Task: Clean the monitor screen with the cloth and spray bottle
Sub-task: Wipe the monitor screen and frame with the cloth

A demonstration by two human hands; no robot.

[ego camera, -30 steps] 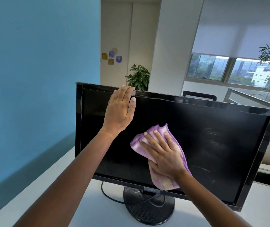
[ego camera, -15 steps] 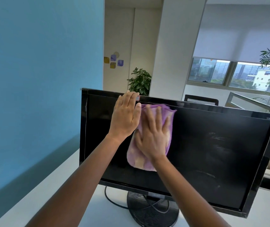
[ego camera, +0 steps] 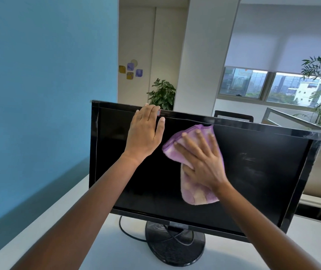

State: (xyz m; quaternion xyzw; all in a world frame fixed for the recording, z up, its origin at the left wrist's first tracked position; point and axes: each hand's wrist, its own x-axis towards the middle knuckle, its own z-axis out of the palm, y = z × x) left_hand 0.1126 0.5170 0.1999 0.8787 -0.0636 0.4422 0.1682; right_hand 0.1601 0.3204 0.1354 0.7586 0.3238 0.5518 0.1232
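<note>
My right hand (ego camera: 204,162) lies flat with fingers spread, pressing the soft, nubby purple cloth (ego camera: 194,193) against the upper middle of the glossy black monitor screen (ego camera: 253,172), pinning it rather than gripping it. My left hand (ego camera: 146,133) rests open and flat on the screen's upper left, fingertips reaching over the shiny top bezel beside a small red-edged sticker (ego camera: 158,112) too small to read. The monitor stands on a round textured base (ego camera: 175,248) on the white desk (ego camera: 101,246), its bezel logo unreadable, a thin black cable (ego camera: 128,233) curling beside it.
</note>
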